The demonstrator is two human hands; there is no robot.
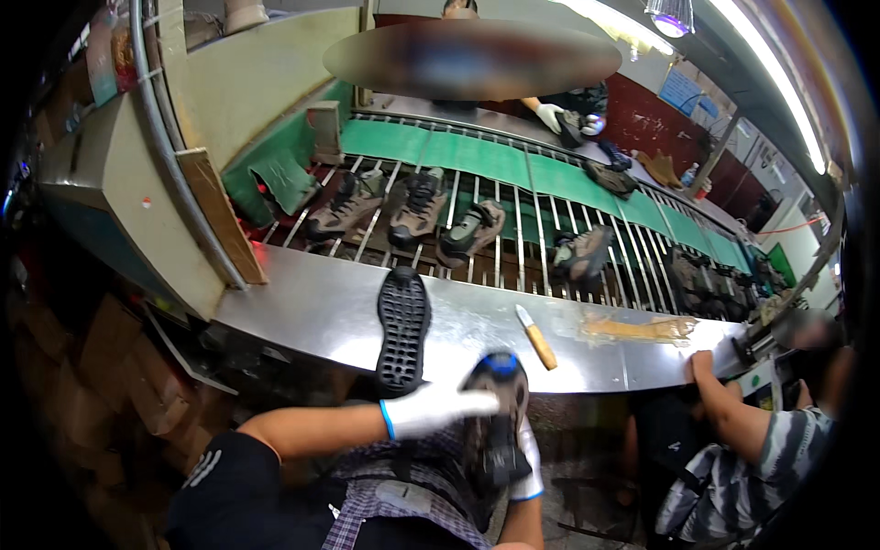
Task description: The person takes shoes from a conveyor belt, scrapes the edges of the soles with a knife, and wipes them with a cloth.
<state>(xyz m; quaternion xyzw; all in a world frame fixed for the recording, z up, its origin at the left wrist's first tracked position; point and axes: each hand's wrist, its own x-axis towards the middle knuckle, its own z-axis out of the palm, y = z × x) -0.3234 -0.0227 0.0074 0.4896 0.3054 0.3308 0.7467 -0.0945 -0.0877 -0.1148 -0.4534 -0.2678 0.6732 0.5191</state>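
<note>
A dark brown and black shoe (507, 431) is in front of me at the bench edge, with a blue glow on its far, rounded end. My right hand (529, 463), in a white glove, is closed around its right side, fingers partly hidden behind it. From the left, my white-gloved left hand (435, 410) reaches across the shoe, its fingers over the upper and smeared by motion. Beyond my left hand a black sole (403, 321) with a square-block tread shows tread up on the metal bench (302, 298). A knife (536, 337) with a wooden handle lies right of it.
Behind the bench, a roller conveyor (520, 243) carries several shoes (419, 209) and green mats (467, 154). Across it, a co-worker's gloved hands (550, 116) hold a shoe. A person's arm (733, 408) rests at the bench on the right. A metal post (170, 137) rises at left.
</note>
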